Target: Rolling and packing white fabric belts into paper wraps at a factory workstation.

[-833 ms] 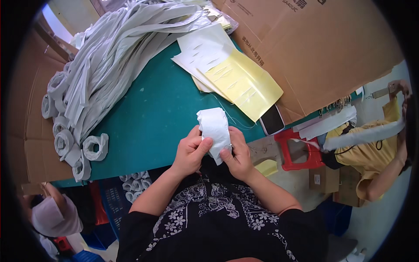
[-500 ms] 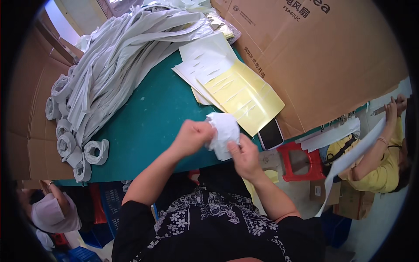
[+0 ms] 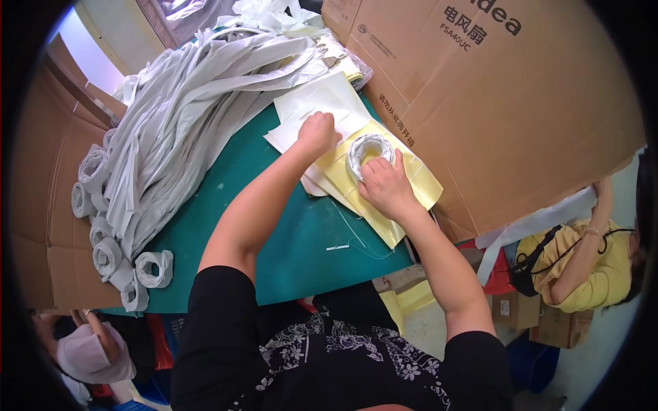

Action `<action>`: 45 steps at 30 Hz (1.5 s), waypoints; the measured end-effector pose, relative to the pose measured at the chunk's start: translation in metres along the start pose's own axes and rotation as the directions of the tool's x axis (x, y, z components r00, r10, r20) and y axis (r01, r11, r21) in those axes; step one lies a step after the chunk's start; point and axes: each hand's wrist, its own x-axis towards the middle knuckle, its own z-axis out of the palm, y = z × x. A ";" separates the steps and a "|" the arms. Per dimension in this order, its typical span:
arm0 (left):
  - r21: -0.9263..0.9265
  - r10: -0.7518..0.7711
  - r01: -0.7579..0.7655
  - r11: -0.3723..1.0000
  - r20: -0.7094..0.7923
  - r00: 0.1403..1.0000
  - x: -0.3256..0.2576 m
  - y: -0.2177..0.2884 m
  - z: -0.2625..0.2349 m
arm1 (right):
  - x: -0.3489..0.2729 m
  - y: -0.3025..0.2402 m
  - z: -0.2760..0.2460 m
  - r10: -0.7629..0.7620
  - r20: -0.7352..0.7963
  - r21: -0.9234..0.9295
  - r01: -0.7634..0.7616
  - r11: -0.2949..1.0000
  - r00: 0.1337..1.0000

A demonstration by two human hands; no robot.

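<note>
My right hand [image 3: 385, 185] grips the near side of a white rolled ring of strip material [image 3: 354, 159], its fingers curled over the rim. The ring's opening faces up over a yellow label sheet [image 3: 419, 179] with slits across it. To the left, my left hand [image 3: 319, 134] is closed above the place where the yellow sheet meets a white sheet [image 3: 323, 94]. Whatever its fingers pinch is hidden from view. More sheets lie stacked under these two.
A heap of long white strips [image 3: 199, 96] covers the far left of the green table [image 3: 226, 233]. Several rolled rings [image 3: 153, 269] lie at its left edge. Cardboard [image 3: 507, 103] stands at the right. People in yellow [image 3: 596, 274] and pale tops [image 3: 92, 349] work nearby.
Both hands have moved forward from the table's near edge to the sheets. My left hand has let go of the rolled ring, which my right hand has carried over the yellow sheet.
</note>
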 end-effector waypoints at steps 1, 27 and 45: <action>0.014 -0.046 0.045 0.999 0.040 0.998 0.005 -0.001 0.001 | 0.000 0.000 0.002 0.018 0.020 0.029 -0.019 0.999 1.000; -0.763 -0.077 0.406 0.502 0.428 0.900 0.020 -0.031 -0.054 | -0.003 0.005 0.016 0.038 -0.023 0.157 -0.034 0.987 0.999; -0.975 -0.215 -0.011 0.224 -0.060 0.975 -0.242 0.037 -0.113 | -0.010 -0.076 -0.053 0.074 0.170 0.808 -0.182 0.560 0.983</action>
